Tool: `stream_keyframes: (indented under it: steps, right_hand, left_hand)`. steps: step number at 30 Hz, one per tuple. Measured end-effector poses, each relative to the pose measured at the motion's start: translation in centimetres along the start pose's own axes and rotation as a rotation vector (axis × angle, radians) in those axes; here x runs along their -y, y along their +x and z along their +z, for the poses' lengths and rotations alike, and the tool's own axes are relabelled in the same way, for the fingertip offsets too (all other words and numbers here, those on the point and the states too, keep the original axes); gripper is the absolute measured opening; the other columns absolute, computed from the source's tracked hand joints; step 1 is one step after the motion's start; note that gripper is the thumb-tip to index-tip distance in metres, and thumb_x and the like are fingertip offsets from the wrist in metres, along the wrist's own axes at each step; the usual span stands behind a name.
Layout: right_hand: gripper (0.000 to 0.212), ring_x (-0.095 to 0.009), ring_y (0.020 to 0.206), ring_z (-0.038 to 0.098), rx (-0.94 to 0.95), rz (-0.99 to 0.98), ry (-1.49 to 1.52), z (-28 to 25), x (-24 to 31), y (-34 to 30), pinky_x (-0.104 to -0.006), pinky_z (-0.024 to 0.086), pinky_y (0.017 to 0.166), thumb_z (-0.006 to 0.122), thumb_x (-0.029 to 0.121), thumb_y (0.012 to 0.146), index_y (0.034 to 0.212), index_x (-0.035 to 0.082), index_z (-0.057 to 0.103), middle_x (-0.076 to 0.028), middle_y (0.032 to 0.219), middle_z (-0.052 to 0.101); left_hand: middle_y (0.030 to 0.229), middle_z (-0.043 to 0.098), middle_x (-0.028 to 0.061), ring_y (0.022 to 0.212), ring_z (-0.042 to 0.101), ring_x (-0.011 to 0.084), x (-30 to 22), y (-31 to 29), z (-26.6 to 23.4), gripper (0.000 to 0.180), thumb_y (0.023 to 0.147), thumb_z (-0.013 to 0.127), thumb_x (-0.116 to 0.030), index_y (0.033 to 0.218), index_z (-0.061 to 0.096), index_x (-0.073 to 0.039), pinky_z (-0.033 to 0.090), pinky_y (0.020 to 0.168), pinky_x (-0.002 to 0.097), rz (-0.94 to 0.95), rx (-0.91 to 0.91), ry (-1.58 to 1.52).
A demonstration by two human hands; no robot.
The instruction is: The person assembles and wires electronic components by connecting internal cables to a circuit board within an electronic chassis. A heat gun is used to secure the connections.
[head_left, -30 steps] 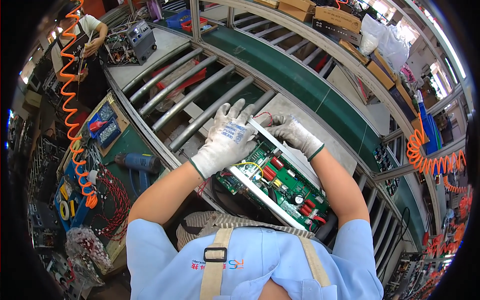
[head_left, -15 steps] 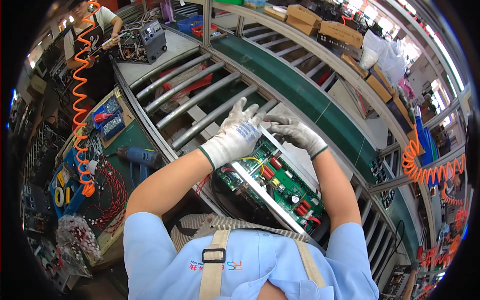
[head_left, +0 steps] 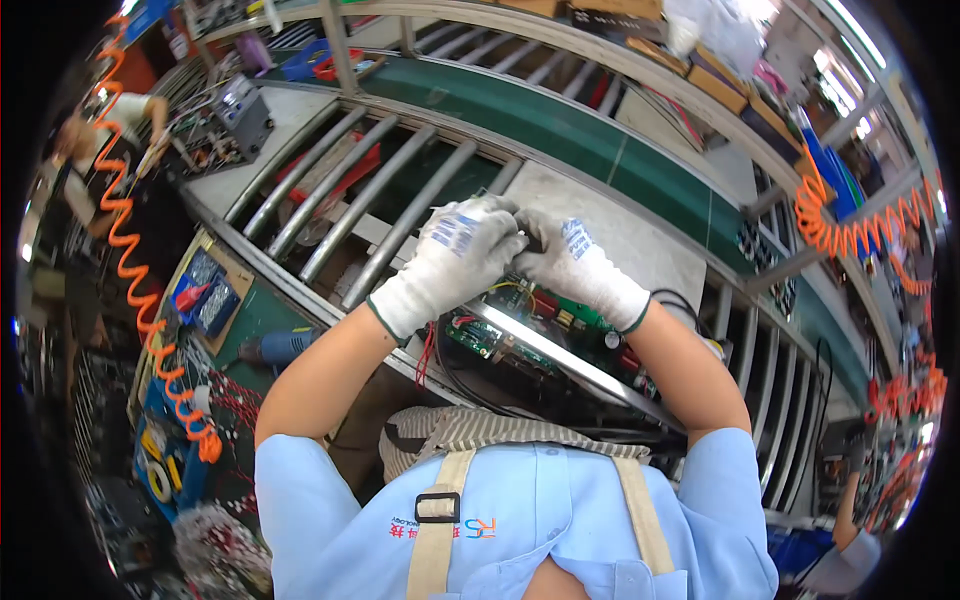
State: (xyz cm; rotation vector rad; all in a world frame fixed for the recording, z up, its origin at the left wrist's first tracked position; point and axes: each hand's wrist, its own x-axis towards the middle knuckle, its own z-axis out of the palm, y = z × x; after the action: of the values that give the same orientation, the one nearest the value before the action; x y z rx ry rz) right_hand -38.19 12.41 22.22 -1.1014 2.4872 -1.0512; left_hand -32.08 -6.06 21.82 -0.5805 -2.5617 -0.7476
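Note:
My left hand (head_left: 455,252), in a white work glove, is closed over the far left end of an open electronic unit. Beside it my right hand (head_left: 582,268), gloved too, has its fingers bent in toward the left fingertips. The hands meet there; whatever they pinch is hidden between them. Below them lies the unit's silver metal rail (head_left: 570,358), slanting down to the right. A green circuit board (head_left: 475,335) shows on the near side of the rail. Beyond it, partly covered by my right hand, are more green board and red components. A thin yellow wire (head_left: 508,287) loops close under the fingers.
Metal rollers (head_left: 408,222) run to the left of the unit, and a pale flat plate (head_left: 630,225) lies behind it. A blue heat gun (head_left: 283,347) rests on the green bench at left. Orange coiled hoses (head_left: 135,265) hang at both sides. A co-worker stands at far left.
My left fingers, spread before, have curled in. My right hand has turned inward, and the two hands now meet. The far rail, visible before, is hidden. The whole view has shifted.

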Motion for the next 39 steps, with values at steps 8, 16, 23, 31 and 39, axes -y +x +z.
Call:
stream_keyframes:
  steps: [8, 16, 23, 31, 39]
  right_hand:
    - [0.018, -0.009, 0.077, 0.056, -0.278, 0.139, 0.265, 0.7, 3.1, -3.0, -0.0262, 0.049, 0.067, 0.064, 0.012, 0.095, 0.108, 0.001, 0.059, -0.005, 0.089, 0.064]
    - [0.023, -0.010, 0.072, 0.056, -0.221, 0.238, 0.280, 0.3, 3.2, -3.6, -0.0276, 0.048, 0.066, 0.066, 0.021, 0.095, 0.103, 0.000, 0.059, -0.006, 0.081, 0.063]
    - [0.026, -0.015, 0.076, 0.063, -0.407, 0.185, 0.255, -4.2, -0.9, -4.3, -0.0304, 0.052, 0.069, 0.063, 0.028, 0.097, 0.102, 0.002, 0.062, -0.008, 0.084, 0.066]
    - [0.039, -0.016, 0.082, 0.061, -0.216, 0.418, 0.227, -3.7, -4.9, -5.3, -0.0318, 0.052, 0.079, 0.057, 0.036, 0.101, 0.119, 0.001, 0.061, -0.009, 0.093, 0.066]
    - [0.045, -0.031, 0.102, 0.069, -0.012, 0.400, 0.142, -3.5, -3.4, -5.2, -0.0394, 0.053, 0.088, 0.055, 0.043, 0.101, 0.121, 0.004, 0.062, -0.019, 0.107, 0.071]
  left_hand:
    - [0.125, 0.060, 0.0104, 0.110, 0.059, 0.0141, 0.6, 0.5, 0.3, 0.048, 0.091, 0.053, 0.007, 0.138, 0.047, 0.006, 0.048, 0.099, 0.0292, -0.219, 0.328, -0.808]
    - [0.104, 0.069, 0.0086, 0.094, 0.063, 0.0108, 0.0, -0.1, -1.4, 0.031, 0.092, 0.061, 0.002, 0.122, 0.061, 0.006, 0.052, 0.086, 0.0252, -0.363, 0.412, -0.705]
    - [0.095, 0.069, 0.0100, 0.086, 0.066, 0.0151, 1.2, 1.0, -4.9, 0.020, 0.093, 0.062, -0.001, 0.112, 0.069, 0.001, 0.053, 0.076, 0.0293, -0.200, 0.615, -0.393]
    - [0.091, 0.066, 0.0166, 0.088, 0.066, 0.0369, 2.2, 0.5, -4.4, 0.017, 0.095, 0.057, -0.017, 0.105, 0.063, -0.004, 0.053, 0.076, 0.0468, 0.054, 0.783, 0.382]
    - [0.089, 0.067, 0.0151, 0.080, 0.068, 0.0347, 1.3, 1.5, -3.6, 0.021, 0.093, 0.060, -0.023, 0.102, 0.068, -0.006, 0.055, 0.071, 0.0464, -0.042, 0.952, 0.624]
